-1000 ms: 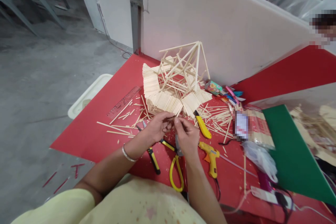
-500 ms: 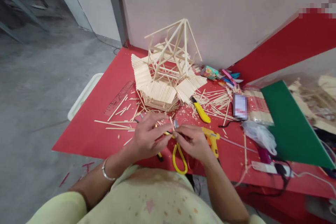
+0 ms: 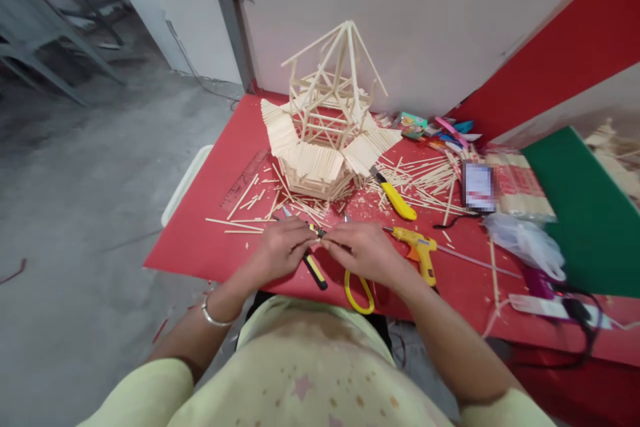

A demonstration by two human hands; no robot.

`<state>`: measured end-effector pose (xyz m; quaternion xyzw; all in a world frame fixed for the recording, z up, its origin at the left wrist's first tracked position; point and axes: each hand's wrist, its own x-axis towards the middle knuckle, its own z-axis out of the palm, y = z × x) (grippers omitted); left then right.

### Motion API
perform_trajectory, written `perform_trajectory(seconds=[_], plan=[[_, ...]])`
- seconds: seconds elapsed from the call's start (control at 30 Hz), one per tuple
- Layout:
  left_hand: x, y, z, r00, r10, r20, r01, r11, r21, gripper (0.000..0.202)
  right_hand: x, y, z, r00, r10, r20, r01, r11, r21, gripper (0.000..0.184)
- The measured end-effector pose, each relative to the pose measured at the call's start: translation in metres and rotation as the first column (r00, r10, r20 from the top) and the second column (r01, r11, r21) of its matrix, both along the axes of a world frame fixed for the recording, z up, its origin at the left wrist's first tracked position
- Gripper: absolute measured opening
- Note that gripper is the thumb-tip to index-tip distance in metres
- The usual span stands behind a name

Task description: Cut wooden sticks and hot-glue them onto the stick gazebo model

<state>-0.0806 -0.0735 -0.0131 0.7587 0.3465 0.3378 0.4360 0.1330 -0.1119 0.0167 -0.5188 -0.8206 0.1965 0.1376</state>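
My left hand [image 3: 283, 247] and my right hand [image 3: 364, 250] meet over the front of the red tabletop, fingertips nearly touching. Each has its fingers pinched together; what lies between them is too small to make out. Under my right hand lies a pair of scissors with a yellow handle loop [image 3: 359, 292]. A black-and-yellow handled tool [image 3: 315, 271] lies beside my left fingers, partly covered. Just behind the hands stands a model building of wooden sticks [image 3: 320, 167], with a pointed open frame on top and slatted panels around it.
A yellow box cutter [image 3: 397, 200] lies among loose sticks [image 3: 425, 183]. To the right are a yellow glue gun [image 3: 420, 250], a phone [image 3: 479, 187], a plastic bag [image 3: 525, 243] and a power strip [image 3: 537, 305]. A clear ruler [image 3: 245, 180] lies left, near the table edge.
My hands have come together and lowered, fingers closing toward each other; the left fingers were spread before. The camera view has shifted slightly.
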Motion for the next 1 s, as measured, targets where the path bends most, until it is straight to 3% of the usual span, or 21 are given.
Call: perform_trajectory(seconds=[0.07,0.17,0.27,0.4,0.53,0.6,0.67,0.73,0.8,0.9,1.0], plan=[[-0.011,-0.003,-0.003,0.983,0.179,0.044,-0.173,0.979,-0.111,0.012,-0.013,-0.011,-0.013,0.990,-0.141,0.010,0.140,0.990,0.032,0.044],[-0.026,-0.005,-0.009,0.919,0.377,0.117,-0.332,0.898,-0.288,0.012,-0.036,-0.029,-0.032,0.965,-0.188,0.184,0.181,0.982,0.054,0.087],[-0.037,-0.006,-0.017,0.839,0.513,0.183,-0.375,0.788,-0.489,0.015,-0.053,-0.038,-0.043,0.913,-0.228,0.338,0.216,0.974,0.074,0.094],[-0.044,-0.008,-0.026,0.806,0.545,0.232,-0.327,0.736,-0.593,0.024,-0.062,-0.027,-0.043,0.868,-0.256,0.426,0.256,0.965,0.058,0.088],[-0.044,-0.006,-0.029,0.752,0.591,0.293,-0.277,0.687,-0.672,0.027,-0.058,-0.010,-0.039,0.865,-0.292,0.408,0.298,0.953,0.050,0.074],[-0.043,-0.004,-0.029,0.716,0.619,0.322,-0.245,0.656,-0.714,0.029,-0.051,-0.004,-0.037,0.894,-0.327,0.306,0.346,0.938,-0.010,0.058],[-0.043,-0.002,-0.027,0.695,0.632,0.343,-0.206,0.632,-0.747,0.029,-0.042,-0.003,-0.034,0.943,-0.322,0.082,0.332,0.920,-0.209,0.038],[-0.043,0.000,-0.026,0.690,0.633,0.351,-0.175,0.616,-0.768,0.029,-0.033,-0.006,-0.029,0.911,-0.340,-0.234,0.196,0.855,-0.480,0.030],[-0.042,0.002,-0.025,0.698,0.623,0.354,-0.151,0.610,-0.778,0.030,-0.026,-0.014,-0.023,0.753,-0.468,-0.463,0.011,0.712,-0.702,0.035],[-0.040,0.005,-0.024,0.712,0.598,0.369,-0.111,0.614,-0.781,0.031,-0.025,-0.027,-0.015,0.508,-0.697,-0.506,-0.217,0.464,-0.859,0.041],[-0.036,0.009,-0.025,0.717,0.573,0.396,-0.048,0.608,-0.793,0.031,-0.031,-0.034,-0.012,0.395,-0.784,-0.479,-0.301,0.382,-0.874,0.030]])
